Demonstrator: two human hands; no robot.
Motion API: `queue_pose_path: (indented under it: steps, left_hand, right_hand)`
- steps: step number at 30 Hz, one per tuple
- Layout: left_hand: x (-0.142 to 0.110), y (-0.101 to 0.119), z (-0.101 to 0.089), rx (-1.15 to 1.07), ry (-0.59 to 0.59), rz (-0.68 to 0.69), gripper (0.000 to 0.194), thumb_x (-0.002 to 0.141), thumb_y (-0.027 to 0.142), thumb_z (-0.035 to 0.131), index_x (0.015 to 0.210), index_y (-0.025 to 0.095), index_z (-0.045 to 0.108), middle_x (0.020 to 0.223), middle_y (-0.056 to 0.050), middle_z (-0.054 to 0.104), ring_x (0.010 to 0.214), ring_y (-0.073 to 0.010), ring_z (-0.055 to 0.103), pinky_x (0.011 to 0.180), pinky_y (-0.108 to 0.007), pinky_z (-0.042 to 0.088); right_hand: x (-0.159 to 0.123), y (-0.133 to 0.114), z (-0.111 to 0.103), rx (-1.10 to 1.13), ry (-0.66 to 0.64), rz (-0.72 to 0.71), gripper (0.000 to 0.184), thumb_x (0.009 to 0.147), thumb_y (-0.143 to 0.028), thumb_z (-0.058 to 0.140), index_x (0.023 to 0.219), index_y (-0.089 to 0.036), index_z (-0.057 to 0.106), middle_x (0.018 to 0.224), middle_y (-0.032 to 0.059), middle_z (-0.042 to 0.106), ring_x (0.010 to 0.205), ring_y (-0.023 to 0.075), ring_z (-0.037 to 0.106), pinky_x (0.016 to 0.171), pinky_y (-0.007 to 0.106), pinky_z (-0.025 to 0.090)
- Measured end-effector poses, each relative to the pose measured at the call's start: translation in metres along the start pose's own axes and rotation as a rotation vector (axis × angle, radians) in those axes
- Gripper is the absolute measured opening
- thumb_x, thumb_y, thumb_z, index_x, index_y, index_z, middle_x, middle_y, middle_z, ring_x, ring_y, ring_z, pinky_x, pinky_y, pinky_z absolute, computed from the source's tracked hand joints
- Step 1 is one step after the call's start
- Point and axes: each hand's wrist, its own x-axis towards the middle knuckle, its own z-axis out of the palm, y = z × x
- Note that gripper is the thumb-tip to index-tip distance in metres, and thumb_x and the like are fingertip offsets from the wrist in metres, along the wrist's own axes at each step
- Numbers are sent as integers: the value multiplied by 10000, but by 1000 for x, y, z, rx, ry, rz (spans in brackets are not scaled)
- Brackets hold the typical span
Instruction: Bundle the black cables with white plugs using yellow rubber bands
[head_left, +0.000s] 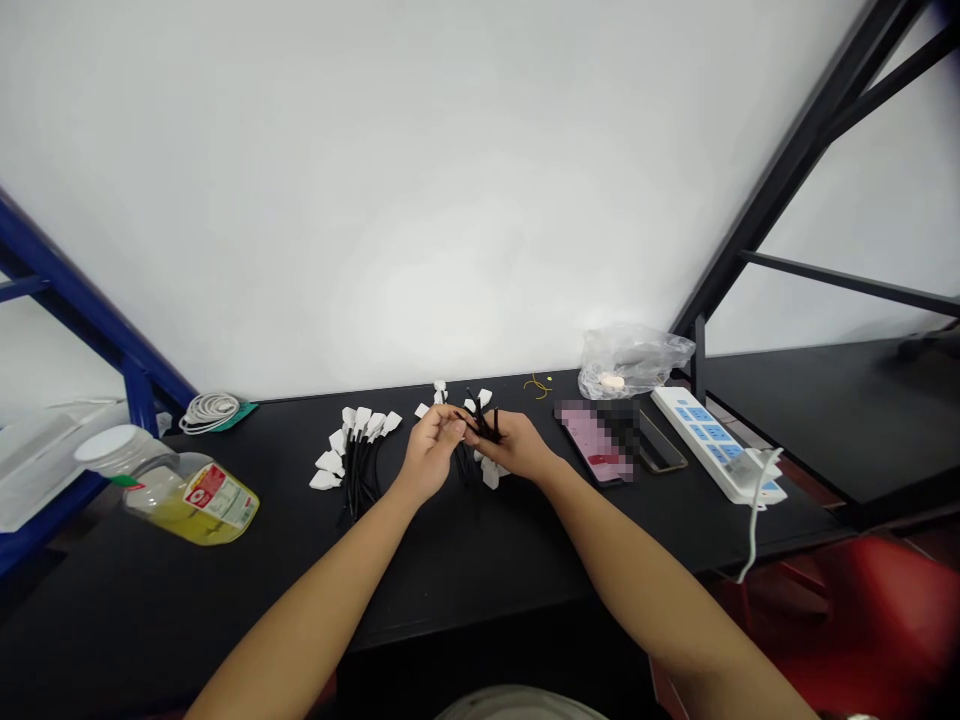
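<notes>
Head view: left hand (pixel 433 450) and right hand (pixel 511 445) meet mid-frame above the black counter (pixel 480 560), fingers pinched around a bunch of thin black cables (pixel 480 425) with white flat tags. Fingers overlap there, so the exact grip is hard to read, but both hands look closed on the cables, not released. More white tags (pixel 490 476) hang below the right hand, and others (pixel 440 392) stick up just beyond the fingers. A second bundle (pixel 360 465) of black leads, white tags fanned toward the upper left, lies on the counter just left of the left hand. Right of the hands: a thin yellow wire (pixel 537 385) near the back edge, a clear plastic bag (pixel 634 360) behind a phone with a pixelated screen (pixel 596 440), a dark phone (pixel 660 445) beside it, then a white power strip (pixel 712 440) with blue panels and a white cord (pixel 754 530) dropping off the front. Left end of the counter: a coil of white cable (pixel 208 412) at the back, a plastic jug (pixel 191 500) with yellow liquid and a red label lying on its side. Black metal framing (pixel 795 170) runs upper right, blue framing (pixel 75 300) at left, and something red (pixel 847 610) sits lower right.
</notes>
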Motion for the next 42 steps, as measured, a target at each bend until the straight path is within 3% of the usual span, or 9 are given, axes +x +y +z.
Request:
queue_pose_path:
  steps: [3, 6, 11, 15, 22, 27, 31, 36, 42]
  left_hand:
    - [6, -9, -14, 145, 40, -34, 368, 938, 490, 554, 1112, 168, 588, 850, -48, 685, 779, -177, 681, 801, -347, 551]
    - [10, -17, -37, 538, 34, 41, 276, 960, 389, 514, 1109, 191, 635, 1043, -77, 655, 849, -177, 660, 820, -342, 537]
    - [11, -29, -59, 1055, -333, 52, 331, 907, 105, 436, 1069, 231, 697, 1161, -73, 604, 1024, -207, 628, 902, -356, 518]
    - [11, -31, -52, 1250, -407, 41, 303, 899, 101, 474, 1031, 227, 715, 1186, -86, 597, 1024, -232, 625, 873, -369, 517]
    - [10, -24, -48, 1312, -470, 64, 235, 933, 165, 480, 975, 238, 699, 1255, -82, 570, 1016, -243, 614, 837, -373, 497]
    - [9, -27, -51, 1183, -534, 90, 314, 892, 70, 442, 991, 226, 696, 1076, -75, 630, 1006, -220, 605, 884, -353, 493]
    - [11, -32, -55, 1233, -473, 97, 421, 846, 0, 418, 1046, 215, 719, 1141, -90, 649, 1041, -234, 608, 926, -380, 490]
    - [13, -38, -59, 1347, -328, 40, 297, 904, 136, 496, 1036, 228, 745, 1382, -102, 555, 1096, -270, 605, 931, -419, 497]
    - [12, -36, -55, 1373, -353, 64, 273, 929, 170, 478, 1009, 246, 727, 1122, -82, 660, 992, -247, 606, 868, -396, 483]
  right_hand:
    - [1, 1, 0, -40, 15, 18, 242, 966, -430, 525, 879, -222, 612, 824, 25, 655, 761, 167, 607, 701, 259, 441]
    - [2, 5, -1, -83, 111, 65, 247, 967, -431, 512, 855, -217, 563, 820, 28, 624, 763, 173, 598, 712, 273, 443]
    - [4, 10, -5, -84, 206, 152, 238, 976, -409, 488, 864, -212, 559, 843, 36, 621, 798, 185, 613, 730, 282, 445]
    - [5, 9, -4, -99, 168, 138, 245, 969, -402, 505, 827, -209, 557, 814, 25, 609, 775, 175, 604, 713, 270, 434]
    - [4, 8, -4, -98, 144, 126, 234, 973, -395, 511, 840, -210, 566, 809, 19, 617, 766, 165, 607, 706, 255, 430]
    - [4, 9, -4, -104, 143, 112, 250, 973, -406, 504, 821, -214, 556, 794, 17, 613, 743, 165, 605, 692, 255, 431]
    - [5, 7, -4, -102, 136, 125, 244, 971, -398, 510, 819, -213, 557, 791, 18, 618, 744, 163, 604, 696, 255, 436]
    - [5, 6, -4, -91, 123, 119, 240, 973, -387, 506, 820, -210, 561, 804, 19, 620, 754, 160, 597, 703, 253, 437]
    - [4, 8, -2, -93, 125, 121, 247, 973, -398, 504, 821, -212, 561, 793, 16, 620, 746, 161, 596, 694, 252, 438]
